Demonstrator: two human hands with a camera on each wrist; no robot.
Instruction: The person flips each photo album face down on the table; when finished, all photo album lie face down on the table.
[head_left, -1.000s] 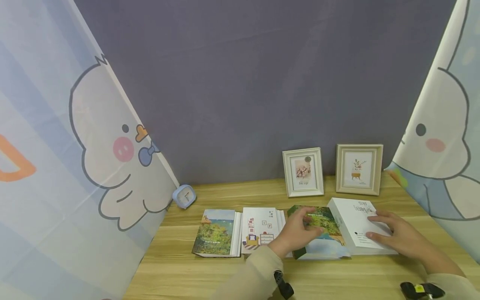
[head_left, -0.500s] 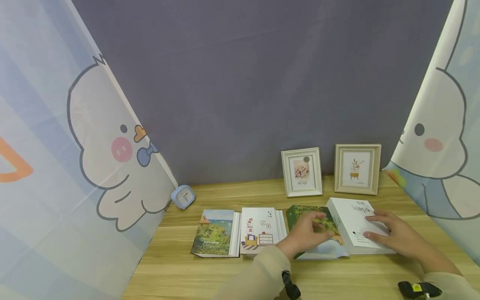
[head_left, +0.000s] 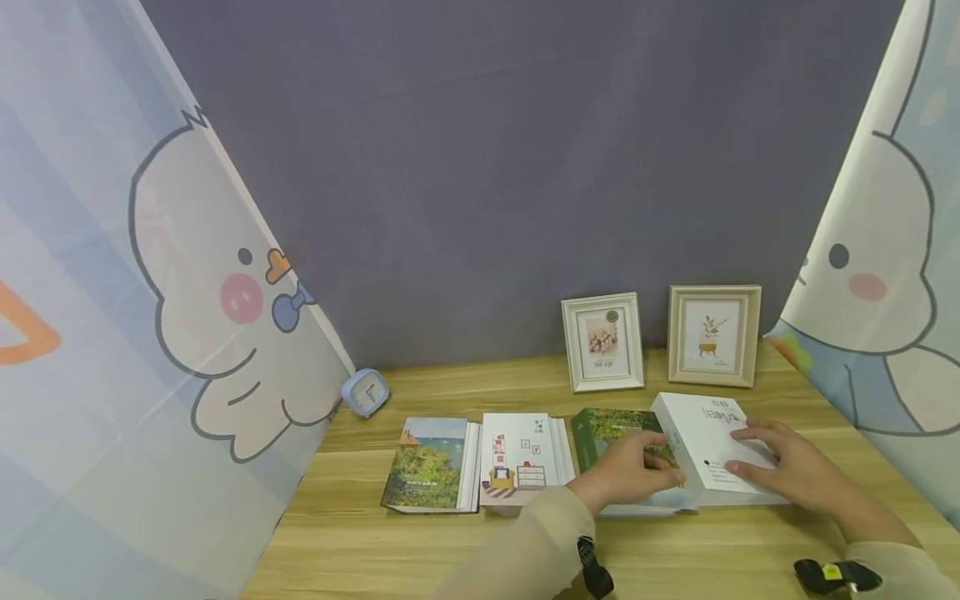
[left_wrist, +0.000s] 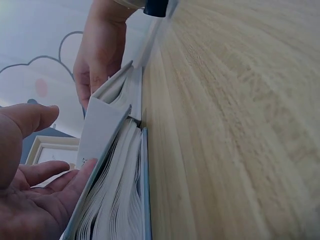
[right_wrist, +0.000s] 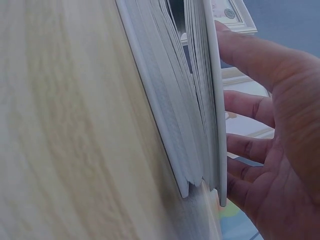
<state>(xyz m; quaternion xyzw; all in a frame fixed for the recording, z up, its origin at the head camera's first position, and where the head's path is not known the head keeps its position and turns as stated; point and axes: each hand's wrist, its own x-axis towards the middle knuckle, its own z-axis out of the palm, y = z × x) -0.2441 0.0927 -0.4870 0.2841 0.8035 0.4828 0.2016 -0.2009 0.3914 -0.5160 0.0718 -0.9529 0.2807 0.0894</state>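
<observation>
My left hand (head_left: 633,471) lies over a thick photo album (head_left: 609,427) with a green spine and a painted landscape cover. In the left wrist view its fingers (left_wrist: 75,187) touch that cover, and the thumb is raised away. Against the album's right side lies a thick white album (head_left: 701,450) with dark lettering, its left edge raised. My right hand (head_left: 795,467) rests its fingertips on the white cover. From the right wrist view, the white album's page block (right_wrist: 195,90) shows between its covers, with the fingers spread along the upper one.
Left of the hands lie a white album (head_left: 517,458) with a furniture drawing and a landscape photo album (head_left: 427,467). Two picture frames, one white (head_left: 603,342) and one beige (head_left: 715,336), stand behind. A blue clock (head_left: 365,392) sits at the back left of the wooden table (head_left: 360,550).
My left hand has slid right across the green-spined album toward the white one, uncovering more of its spine. My right hand has stayed on the white album.
</observation>
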